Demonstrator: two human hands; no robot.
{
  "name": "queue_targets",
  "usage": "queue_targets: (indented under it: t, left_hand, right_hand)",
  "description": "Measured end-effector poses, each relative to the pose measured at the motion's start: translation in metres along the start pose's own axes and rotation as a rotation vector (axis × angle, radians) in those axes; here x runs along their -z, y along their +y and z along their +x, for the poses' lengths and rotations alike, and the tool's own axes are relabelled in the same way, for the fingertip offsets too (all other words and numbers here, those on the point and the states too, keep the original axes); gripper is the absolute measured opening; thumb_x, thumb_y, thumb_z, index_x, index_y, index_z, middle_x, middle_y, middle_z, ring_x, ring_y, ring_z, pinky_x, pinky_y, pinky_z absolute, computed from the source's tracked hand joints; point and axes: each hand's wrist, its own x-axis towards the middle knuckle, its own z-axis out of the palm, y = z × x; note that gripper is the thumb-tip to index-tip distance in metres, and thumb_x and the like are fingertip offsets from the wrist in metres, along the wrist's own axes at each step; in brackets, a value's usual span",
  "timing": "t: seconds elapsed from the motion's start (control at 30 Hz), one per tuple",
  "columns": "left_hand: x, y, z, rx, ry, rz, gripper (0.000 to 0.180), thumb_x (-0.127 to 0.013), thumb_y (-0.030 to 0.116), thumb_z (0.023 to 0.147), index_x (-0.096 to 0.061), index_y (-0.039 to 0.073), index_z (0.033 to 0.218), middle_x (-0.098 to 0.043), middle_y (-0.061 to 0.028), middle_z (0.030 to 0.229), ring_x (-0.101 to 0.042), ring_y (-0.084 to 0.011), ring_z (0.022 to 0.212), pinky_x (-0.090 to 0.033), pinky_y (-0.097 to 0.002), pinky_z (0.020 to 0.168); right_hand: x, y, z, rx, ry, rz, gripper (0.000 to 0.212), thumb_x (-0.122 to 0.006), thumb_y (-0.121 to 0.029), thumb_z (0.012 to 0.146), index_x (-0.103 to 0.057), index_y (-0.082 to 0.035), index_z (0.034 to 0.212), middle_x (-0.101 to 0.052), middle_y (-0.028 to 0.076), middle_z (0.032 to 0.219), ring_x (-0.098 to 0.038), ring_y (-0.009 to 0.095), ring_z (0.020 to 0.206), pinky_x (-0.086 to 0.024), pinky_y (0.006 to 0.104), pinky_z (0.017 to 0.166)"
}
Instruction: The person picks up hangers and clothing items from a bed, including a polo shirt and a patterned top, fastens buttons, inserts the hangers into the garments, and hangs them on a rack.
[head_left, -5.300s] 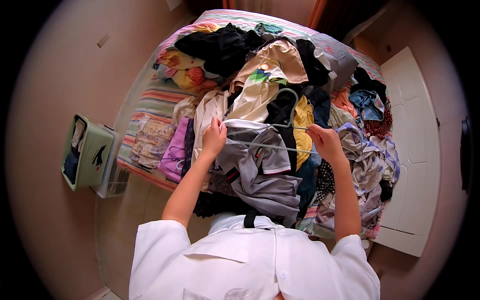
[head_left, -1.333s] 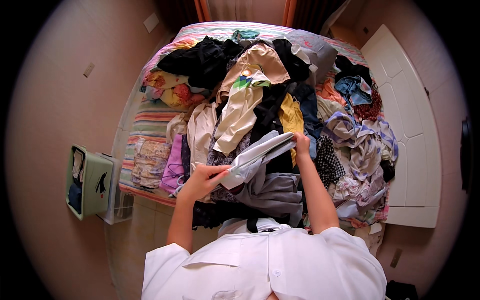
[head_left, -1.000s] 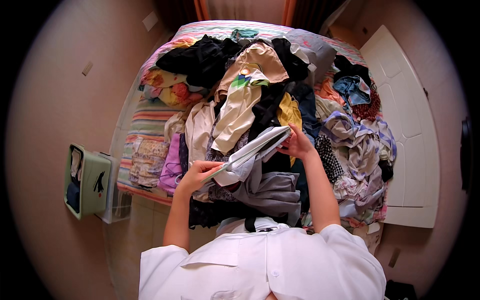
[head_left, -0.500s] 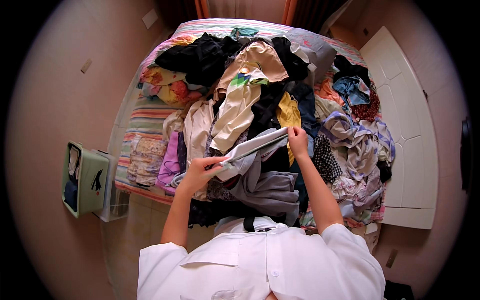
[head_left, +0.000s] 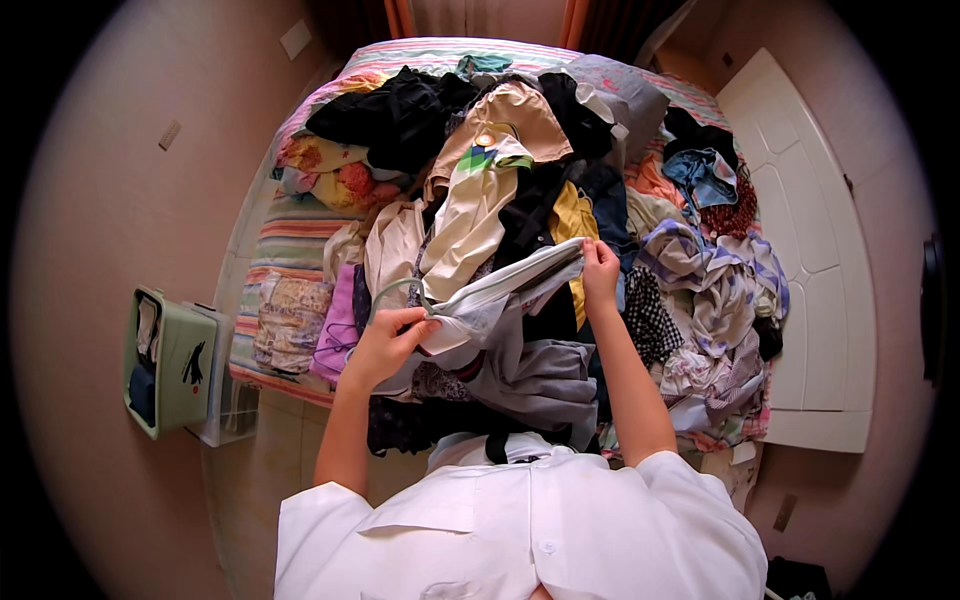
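A pale grey-white garment with a darker grey-green trim is stretched between my two hands, above the pile of clothes on the bed. My left hand is closed on its lower left end, where a strip of the trim loops up. The upper right end is pinched in my right hand, raised a little higher. Which kind of garment it is, I cannot tell. Just under it lies a crumpled grey garment. Beyond are a cream garment and a yellow one.
Clothes cover much of the striped bed. Folded purple cloth lies at the left, a heap of white-and-lilac cloth at the right. A green bin stands on the left floor; a white panel borders the bed's right side.
The garment is spread wider and its trim now loops up by my left hand. My left hand has moved slightly left, and my right hand has risen slightly.
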Motion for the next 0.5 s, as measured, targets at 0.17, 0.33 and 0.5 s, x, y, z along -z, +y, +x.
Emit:
queue_targets:
  t: [0.17, 0.33, 0.5]
  left_hand:
    - [-0.001, 0.012, -0.001, -0.026, 0.047, 0.122, 0.019, -0.058, 0.014, 0.086, -0.059, -0.004, 0.085, -0.049, -0.0036, 0.059, -0.041, -0.0049, 0.059, -0.037, -0.0239, 0.052]
    - [-0.003, 0.011, 0.008, -0.082, 0.161, 0.115, 0.019, -0.059, 0.013, 0.085, -0.058, -0.005, 0.081, -0.049, -0.0008, 0.058, -0.040, -0.0041, 0.058, -0.034, -0.0232, 0.049]
    - [0.007, -0.013, 0.006, -0.056, 0.168, -0.142, 0.019, -0.060, 0.014, 0.086, -0.059, -0.003, 0.077, -0.049, 0.0046, 0.060, -0.040, -0.0021, 0.058, -0.032, -0.0206, 0.050]
  right_hand:
    - [-0.001, -0.039, -0.009, 0.574, -0.007, -0.394, 0.023, -0.050, -0.012, 0.088, -0.047, 0.004, 0.072, -0.051, 0.015, 0.077, -0.050, 0.035, 0.068, -0.040, 0.0361, 0.061]
    - [0.016, -0.008, 0.000, 0.262, -0.070, -0.222, 0.018, -0.048, -0.012, 0.090, -0.054, -0.001, 0.077, -0.057, 0.009, 0.081, -0.055, 0.023, 0.071, -0.042, 0.0329, 0.064]
    - [0.013, 0.010, -0.003, -0.703, -0.355, 0.711, 0.020, -0.046, -0.020, 0.091, -0.056, -0.005, 0.100, -0.062, 0.006, 0.093, -0.059, 0.019, 0.084, -0.049, 0.0385, 0.081]
